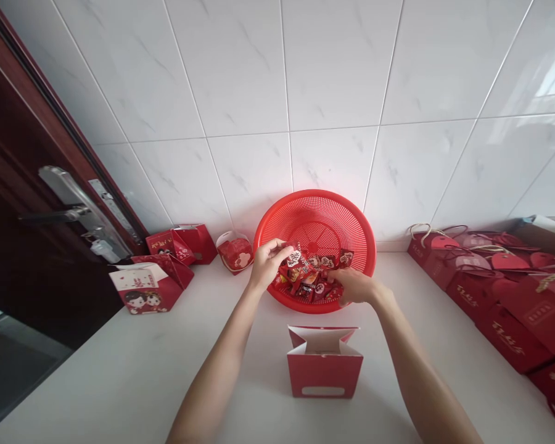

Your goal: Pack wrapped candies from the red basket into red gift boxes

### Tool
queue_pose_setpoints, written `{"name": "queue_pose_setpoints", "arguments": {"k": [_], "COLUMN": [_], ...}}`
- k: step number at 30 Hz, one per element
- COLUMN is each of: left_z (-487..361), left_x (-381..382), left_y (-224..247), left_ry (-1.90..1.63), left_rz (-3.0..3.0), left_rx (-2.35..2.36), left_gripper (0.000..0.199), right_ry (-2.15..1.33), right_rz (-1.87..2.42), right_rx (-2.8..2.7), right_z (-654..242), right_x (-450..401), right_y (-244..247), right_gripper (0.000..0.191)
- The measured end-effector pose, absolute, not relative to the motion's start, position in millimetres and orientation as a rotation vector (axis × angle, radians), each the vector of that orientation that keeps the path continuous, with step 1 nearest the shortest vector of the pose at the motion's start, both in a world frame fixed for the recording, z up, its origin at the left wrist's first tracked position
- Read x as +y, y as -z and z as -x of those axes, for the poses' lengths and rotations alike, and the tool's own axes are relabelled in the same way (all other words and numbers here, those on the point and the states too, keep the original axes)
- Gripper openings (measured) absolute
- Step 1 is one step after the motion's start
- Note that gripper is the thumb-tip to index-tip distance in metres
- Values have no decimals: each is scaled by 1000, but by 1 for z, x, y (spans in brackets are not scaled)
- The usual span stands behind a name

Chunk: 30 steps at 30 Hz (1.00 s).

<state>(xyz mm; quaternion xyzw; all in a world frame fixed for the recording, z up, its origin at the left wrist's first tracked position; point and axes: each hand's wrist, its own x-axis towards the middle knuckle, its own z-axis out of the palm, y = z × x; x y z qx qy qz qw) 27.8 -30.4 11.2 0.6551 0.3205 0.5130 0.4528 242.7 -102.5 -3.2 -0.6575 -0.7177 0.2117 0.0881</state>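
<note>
A round red plastic basket [315, 198] stands against the tiled wall, with red wrapped packets [321, 288] gathered in its near part. At the basket's left side, my left hand [271, 262] pinches a red packet with white print [294, 256] between thumb and fingers. My right hand [354, 286] reaches over the basket's right front rim, its fingertips among the packets; what they grip, if anything, is hidden. Nearer to me, between my forearms, a red paper box [325, 375] stands upright with its top open and a white inside.
Several red boxes with cartoon figures [148, 296] and a small rounded red box [235, 254] stand at the left. Rows of red gift boxes with cord handles [499, 296] line the right side. A dark door with a metal handle [74, 209] is at the far left.
</note>
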Motion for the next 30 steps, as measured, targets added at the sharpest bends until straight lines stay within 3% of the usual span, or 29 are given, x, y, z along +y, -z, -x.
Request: {"name": "queue_pose_setpoints", "arguments": {"k": [7, 19, 25, 30], "left_z": [-26, -37, -44, -47], "left_x": [-30, -33, -47, -61], "left_y": [-9, 2, 0, -7], "left_ry": [-1263, -1280, -1156, -902], "left_rz": [-1636, -1769, -1923, -1948], "left_rx": [801, 764, 729, 661], "left_gripper": [29, 24, 24, 34], "right_ry": [-633, -733, -922, -828], "right_rz": [1783, 1205, 1061, 1076], "right_rx": [-2065, -1572, -1585, -1503], "right_z": [-254, -260, -254, -245], "right_x": [-106, -112, -114, -113], "right_y": [-6, -13, -16, -17], "right_gripper": [14, 43, 45, 44]}}
